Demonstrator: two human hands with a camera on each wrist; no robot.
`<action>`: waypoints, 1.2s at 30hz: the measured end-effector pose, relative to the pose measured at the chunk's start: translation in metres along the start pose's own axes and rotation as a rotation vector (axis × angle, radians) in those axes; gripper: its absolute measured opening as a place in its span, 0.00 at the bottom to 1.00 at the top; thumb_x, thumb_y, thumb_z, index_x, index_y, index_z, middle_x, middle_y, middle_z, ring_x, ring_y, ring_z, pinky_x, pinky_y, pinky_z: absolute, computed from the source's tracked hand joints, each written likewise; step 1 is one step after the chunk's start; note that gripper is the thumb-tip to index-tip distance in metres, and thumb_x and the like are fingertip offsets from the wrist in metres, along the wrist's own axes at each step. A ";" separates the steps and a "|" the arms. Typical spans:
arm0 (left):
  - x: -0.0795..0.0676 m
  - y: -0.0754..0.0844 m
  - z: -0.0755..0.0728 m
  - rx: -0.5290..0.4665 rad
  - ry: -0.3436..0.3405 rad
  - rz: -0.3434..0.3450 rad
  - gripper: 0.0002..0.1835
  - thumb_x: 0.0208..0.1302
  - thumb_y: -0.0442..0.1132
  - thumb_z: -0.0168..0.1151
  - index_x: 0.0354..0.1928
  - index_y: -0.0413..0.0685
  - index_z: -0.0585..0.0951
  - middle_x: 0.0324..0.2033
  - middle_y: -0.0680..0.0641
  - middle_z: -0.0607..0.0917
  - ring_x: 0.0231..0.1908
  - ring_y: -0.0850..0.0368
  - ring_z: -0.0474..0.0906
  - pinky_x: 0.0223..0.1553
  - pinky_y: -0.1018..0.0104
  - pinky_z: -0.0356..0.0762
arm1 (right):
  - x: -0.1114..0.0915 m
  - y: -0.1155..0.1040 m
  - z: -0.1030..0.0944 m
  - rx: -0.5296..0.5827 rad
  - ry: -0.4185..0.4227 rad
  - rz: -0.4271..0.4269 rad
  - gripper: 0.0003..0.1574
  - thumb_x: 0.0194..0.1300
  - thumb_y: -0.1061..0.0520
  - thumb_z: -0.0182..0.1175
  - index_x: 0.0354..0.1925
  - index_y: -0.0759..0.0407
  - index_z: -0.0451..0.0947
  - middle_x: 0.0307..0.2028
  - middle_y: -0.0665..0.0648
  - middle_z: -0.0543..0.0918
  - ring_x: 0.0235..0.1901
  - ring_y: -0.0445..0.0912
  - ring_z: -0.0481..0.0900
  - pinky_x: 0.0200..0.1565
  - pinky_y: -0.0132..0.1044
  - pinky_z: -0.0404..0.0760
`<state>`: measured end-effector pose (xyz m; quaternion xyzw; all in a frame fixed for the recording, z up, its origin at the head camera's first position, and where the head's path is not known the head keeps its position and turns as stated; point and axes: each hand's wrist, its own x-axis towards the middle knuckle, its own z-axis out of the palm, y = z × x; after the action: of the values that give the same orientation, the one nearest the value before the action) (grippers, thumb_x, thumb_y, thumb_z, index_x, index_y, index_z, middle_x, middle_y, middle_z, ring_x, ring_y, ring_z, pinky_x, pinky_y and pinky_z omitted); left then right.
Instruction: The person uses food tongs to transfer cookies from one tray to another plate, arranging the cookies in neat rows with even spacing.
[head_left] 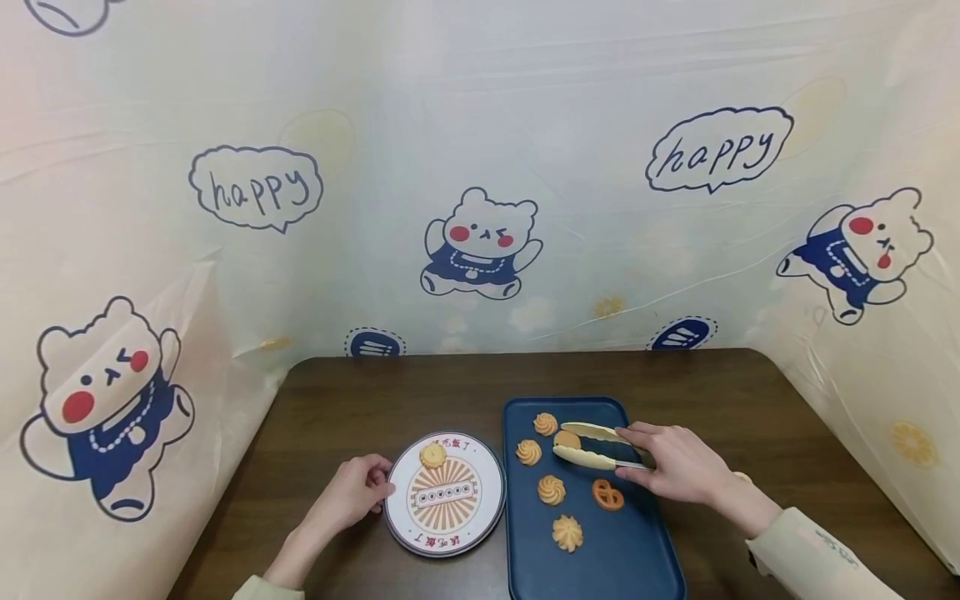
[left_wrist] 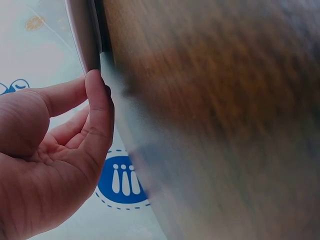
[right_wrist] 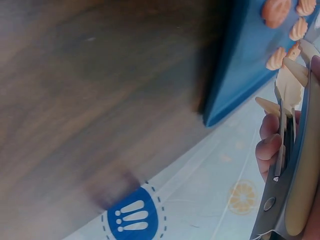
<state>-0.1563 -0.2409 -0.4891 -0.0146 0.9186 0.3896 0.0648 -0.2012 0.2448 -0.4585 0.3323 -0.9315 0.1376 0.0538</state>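
Observation:
On the left, my left hand (head_left: 352, 492) pinches the rim of a white printed plate (head_left: 405, 521); thumb and finger meet at the plate's edge in the left wrist view. One pale cookie (head_left: 432, 455) lies on the plate near its far side. My right hand (head_left: 678, 465) grips metal tongs (head_left: 588, 460) with cream-coloured tips, above a blue tray (head_left: 615, 558). Between the tong tips is a round cookie (head_left: 567, 439); whether it is off the tray I cannot tell. Several swirl cookies (head_left: 551, 490) and a pretzel (head_left: 607, 495) lie on the tray.
A dark wooden table (head_left: 352, 400) carries the plate and, close to its right, the tray. Behind and on both sides hangs a pale curtain (head_left: 585, 275) printed with cartoon bears.

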 end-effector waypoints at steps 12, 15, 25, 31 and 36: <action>-0.002 0.000 -0.001 0.005 0.007 0.008 0.11 0.59 0.26 0.69 0.43 0.34 0.81 0.24 0.48 0.74 0.20 0.56 0.76 0.21 0.65 0.78 | 0.022 -0.016 0.001 -0.015 0.031 -0.048 0.36 0.62 0.37 0.68 0.58 0.60 0.81 0.48 0.53 0.85 0.23 0.33 0.74 0.29 0.33 0.79; -0.003 -0.001 -0.001 0.003 0.011 0.007 0.11 0.58 0.26 0.69 0.43 0.34 0.81 0.23 0.49 0.74 0.19 0.56 0.76 0.21 0.66 0.78 | 0.029 -0.021 0.002 0.009 0.029 -0.072 0.35 0.63 0.38 0.68 0.58 0.61 0.81 0.47 0.54 0.85 0.22 0.32 0.73 0.27 0.31 0.78; 0.002 0.001 0.000 0.004 -0.004 0.000 0.11 0.59 0.27 0.69 0.43 0.35 0.81 0.24 0.48 0.74 0.20 0.56 0.76 0.22 0.65 0.79 | 0.047 -0.031 0.004 0.006 0.050 -0.123 0.35 0.62 0.39 0.68 0.59 0.60 0.80 0.46 0.53 0.84 0.19 0.29 0.68 0.25 0.28 0.76; 0.001 0.003 -0.001 0.006 -0.006 -0.011 0.11 0.59 0.27 0.69 0.44 0.34 0.81 0.25 0.48 0.74 0.21 0.56 0.76 0.22 0.65 0.79 | 0.058 -0.037 0.012 -0.009 0.055 -0.146 0.36 0.63 0.38 0.67 0.59 0.60 0.80 0.49 0.54 0.85 0.20 0.29 0.69 0.28 0.31 0.78; -0.001 0.003 0.000 0.000 0.000 -0.012 0.11 0.59 0.26 0.69 0.44 0.34 0.81 0.24 0.48 0.74 0.20 0.56 0.76 0.22 0.65 0.79 | 0.065 -0.045 0.016 -0.010 0.026 -0.145 0.36 0.63 0.38 0.67 0.60 0.59 0.80 0.49 0.53 0.84 0.20 0.30 0.68 0.28 0.31 0.78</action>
<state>-0.1559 -0.2394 -0.4869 -0.0201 0.9186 0.3889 0.0670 -0.2229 0.1680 -0.4516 0.3968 -0.9049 0.1329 0.0775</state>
